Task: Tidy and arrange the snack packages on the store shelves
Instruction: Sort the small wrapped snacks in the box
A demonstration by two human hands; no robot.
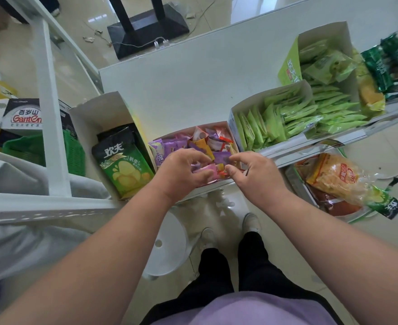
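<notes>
A white shelf [193, 85] carries open display boxes. The middle box [216, 126] holds several small purple, pink and orange snack packets [207, 141]. Both hands are over its front edge. My left hand [181, 170] curls its fingers around pink packets [207, 171]. My right hand [252, 172] pinches a purple packet [221, 158] between thumb and fingers. To the left, a box holds a green and black chip bag [123, 165]. On the right, a box [270, 99] is filled with light green sachets [287, 118].
A lower shelf at right holds an orange chip bag [334, 177]. Dark green packages [390, 64] lie at the far right. A white rack frame [52, 113] and a green basket [29, 148] stand to the left. A white stool [165, 242] is by my feet.
</notes>
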